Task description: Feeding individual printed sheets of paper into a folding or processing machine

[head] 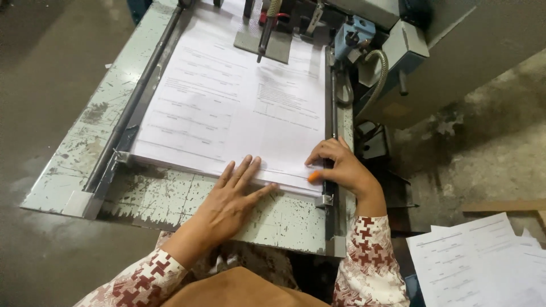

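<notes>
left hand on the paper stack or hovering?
Touching. The head view shows the left hand lying flat, its fingers spread over the near edge of the printed paper stack, with no gap visible.

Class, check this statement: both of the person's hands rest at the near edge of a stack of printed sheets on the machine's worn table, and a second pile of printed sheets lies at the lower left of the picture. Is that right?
Not quite. The second pile of printed sheets lies at the lower right, as the head view shows. The rest holds: the left hand and right hand rest at the near edge of the stack of printed sheets on the worn table.
</notes>
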